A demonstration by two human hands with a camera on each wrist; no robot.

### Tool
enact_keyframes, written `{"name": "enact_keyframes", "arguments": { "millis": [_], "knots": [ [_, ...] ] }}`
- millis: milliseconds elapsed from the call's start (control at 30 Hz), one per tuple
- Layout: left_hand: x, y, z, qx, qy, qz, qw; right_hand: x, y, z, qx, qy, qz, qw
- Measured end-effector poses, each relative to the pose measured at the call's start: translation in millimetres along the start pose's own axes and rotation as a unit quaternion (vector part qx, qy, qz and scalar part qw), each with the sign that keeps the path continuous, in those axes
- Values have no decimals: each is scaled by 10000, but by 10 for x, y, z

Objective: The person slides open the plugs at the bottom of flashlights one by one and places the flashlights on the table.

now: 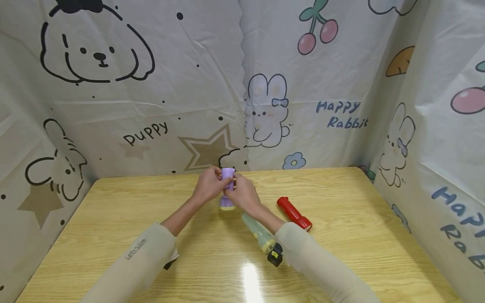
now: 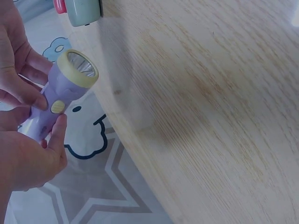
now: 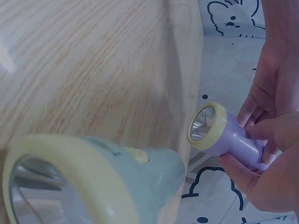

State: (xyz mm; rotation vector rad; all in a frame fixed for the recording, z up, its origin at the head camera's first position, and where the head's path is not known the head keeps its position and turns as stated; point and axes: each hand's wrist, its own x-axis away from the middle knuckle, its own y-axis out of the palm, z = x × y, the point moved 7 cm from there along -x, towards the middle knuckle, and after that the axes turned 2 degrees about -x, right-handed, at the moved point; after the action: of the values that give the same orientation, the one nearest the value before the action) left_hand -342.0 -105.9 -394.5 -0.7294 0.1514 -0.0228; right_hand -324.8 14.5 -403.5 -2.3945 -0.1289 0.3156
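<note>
Both hands hold a purple flashlight near the table's far edge. Its pale yellow rim and lens point toward me, and a yellow button shows on its side in the left wrist view. My left hand grips the barrel from the left, thumb across it. From the other side my right hand pinches the same barrel; its fingers lie close to the button. A light green flashlight with a yellow rim lies beneath my right forearm, and a red flashlight lies to its right.
The wooden table meets a printed cloth at the back, with more cloth at both sides. A small black box shows beside the right sleeve. Another dark piece sticks out by the left sleeve.
</note>
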Motion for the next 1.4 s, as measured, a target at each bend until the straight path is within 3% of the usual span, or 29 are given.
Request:
{"name": "enact_keyframes", "arguments": {
  "millis": [333, 633, 867, 1400],
  "knots": [
    [53, -61, -16, 301, -57, 200, 9993, 40, -54, -86, 394, -438, 107, 9982],
    [121, -86, -55, 776, -268, 251, 9963, 83, -103, -184, 979, -1053, 98, 9896],
    [176, -94, -27, 849, -315, 321, 9954, 115, -134, -236, 1032, -1274, 84, 9864],
    [323, -146, 84, 1257, -349, 800, 9882, 231, -204, -411, 1495, -2034, 547, 9661]
  ]
}}
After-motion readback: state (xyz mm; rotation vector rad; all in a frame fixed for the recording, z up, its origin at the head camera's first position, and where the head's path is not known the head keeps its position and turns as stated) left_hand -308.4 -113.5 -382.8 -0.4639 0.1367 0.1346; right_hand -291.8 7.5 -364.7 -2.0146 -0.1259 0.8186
